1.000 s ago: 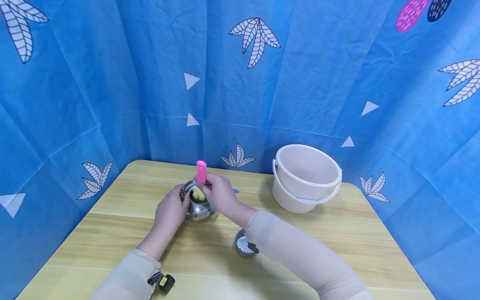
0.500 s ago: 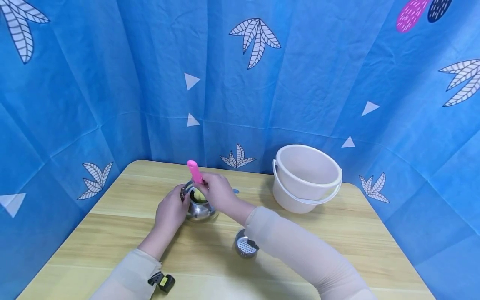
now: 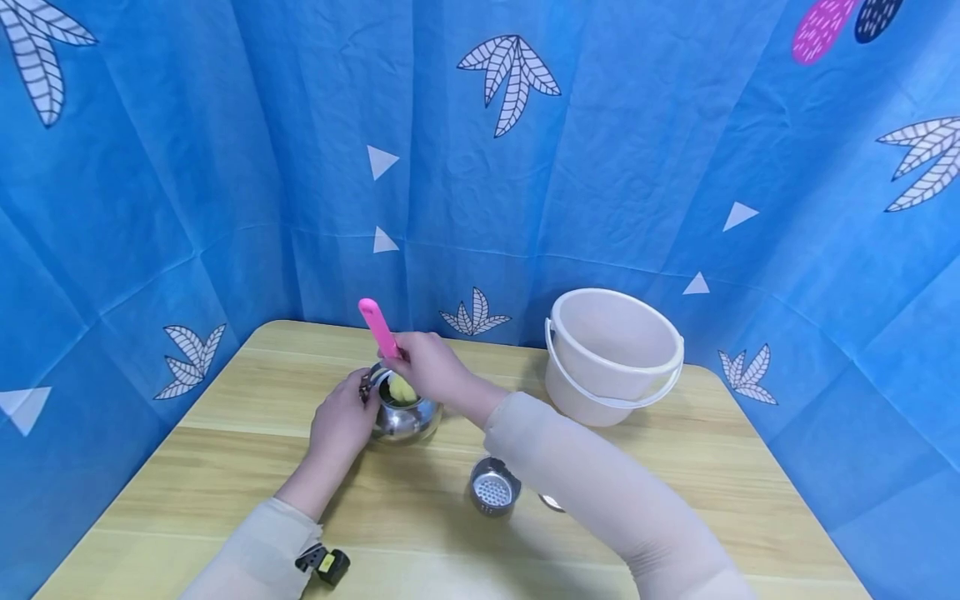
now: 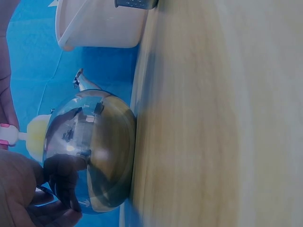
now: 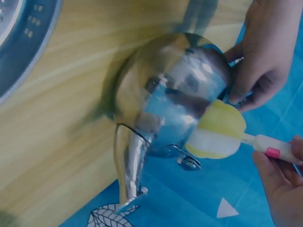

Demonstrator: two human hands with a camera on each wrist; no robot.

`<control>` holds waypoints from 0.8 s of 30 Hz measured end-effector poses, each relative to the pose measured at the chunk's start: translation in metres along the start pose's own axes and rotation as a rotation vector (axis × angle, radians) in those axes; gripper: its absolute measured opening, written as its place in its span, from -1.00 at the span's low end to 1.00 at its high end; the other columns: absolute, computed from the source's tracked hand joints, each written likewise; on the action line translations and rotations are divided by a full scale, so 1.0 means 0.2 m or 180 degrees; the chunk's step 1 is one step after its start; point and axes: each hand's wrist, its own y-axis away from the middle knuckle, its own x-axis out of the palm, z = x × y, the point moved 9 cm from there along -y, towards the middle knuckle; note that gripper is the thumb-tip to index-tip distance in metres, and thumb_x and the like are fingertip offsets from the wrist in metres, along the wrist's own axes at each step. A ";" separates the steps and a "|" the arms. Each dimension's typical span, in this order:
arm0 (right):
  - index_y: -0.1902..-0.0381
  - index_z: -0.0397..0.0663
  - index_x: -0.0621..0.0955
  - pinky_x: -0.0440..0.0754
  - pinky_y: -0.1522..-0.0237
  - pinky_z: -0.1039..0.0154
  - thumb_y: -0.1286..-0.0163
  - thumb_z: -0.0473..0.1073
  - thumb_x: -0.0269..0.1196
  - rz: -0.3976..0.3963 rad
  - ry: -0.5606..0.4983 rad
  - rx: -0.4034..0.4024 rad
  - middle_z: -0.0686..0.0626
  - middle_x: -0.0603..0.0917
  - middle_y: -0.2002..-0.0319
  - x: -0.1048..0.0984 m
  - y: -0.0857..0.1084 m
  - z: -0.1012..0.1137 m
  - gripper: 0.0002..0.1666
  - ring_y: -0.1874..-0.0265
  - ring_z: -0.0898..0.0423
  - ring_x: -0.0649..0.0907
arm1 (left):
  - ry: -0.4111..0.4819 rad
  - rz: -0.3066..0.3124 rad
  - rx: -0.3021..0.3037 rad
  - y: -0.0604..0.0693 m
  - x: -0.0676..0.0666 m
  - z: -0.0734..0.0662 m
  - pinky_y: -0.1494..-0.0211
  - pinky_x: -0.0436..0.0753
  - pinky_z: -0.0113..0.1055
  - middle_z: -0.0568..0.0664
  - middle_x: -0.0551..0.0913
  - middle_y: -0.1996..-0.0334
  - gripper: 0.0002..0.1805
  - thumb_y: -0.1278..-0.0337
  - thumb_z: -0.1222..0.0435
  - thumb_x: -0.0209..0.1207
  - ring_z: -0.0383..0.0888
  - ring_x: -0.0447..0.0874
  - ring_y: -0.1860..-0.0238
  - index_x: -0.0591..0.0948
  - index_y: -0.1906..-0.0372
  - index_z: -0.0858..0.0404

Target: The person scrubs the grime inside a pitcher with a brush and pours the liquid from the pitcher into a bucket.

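Note:
A shiny steel teapot with a short spout stands on the table. My left hand grips it at the handle side, fingers curled by the rim; part of that grip is hidden. With my right hand I hold a sponge brush by its pink handle, tilted to the left over the pot. Its yellow and white sponge head sits partly in the teapot's mouth, with much of it showing above the rim.
A steel strainer basket lies on the wooden table in front of the pot. Beside it a small round metal piece shows partly under the right sleeve. A white bucket stands at the back right, before a blue curtain.
The brush handle has tipped to the left and risen, the right hand rising with it, and more sponge shows above the rim. The left hand and teapot have stayed put.

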 end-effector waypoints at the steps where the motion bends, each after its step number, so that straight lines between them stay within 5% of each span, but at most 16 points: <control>1: 0.08 -0.07 0.71 0.49 0.51 0.45 -0.45 -0.15 0.27 0.0020 0.0006 0.0017 0.09 0.72 0.35 0.00 -0.01 0.00 -0.82 0.51 0.21 0.55 | -0.0009 -0.0006 0.0004 0.00 0.00 0.00 0.04 0.63 0.22 0.37 0.62 -0.10 -0.53 -0.44 0.23 0.04 0.34 0.64 -0.03 0.47 -0.31 0.40; 24: 0.07 -0.08 0.71 0.52 0.50 0.43 -0.45 -0.12 0.28 0.0271 0.0104 0.0112 0.09 0.71 0.36 0.00 -0.04 0.03 -0.80 0.53 0.21 0.57 | -0.0055 -0.0125 0.0116 0.01 -0.02 -0.01 0.11 0.66 0.20 0.38 0.65 -0.05 -0.56 -0.44 0.25 0.04 0.33 0.67 0.03 0.50 -0.27 0.42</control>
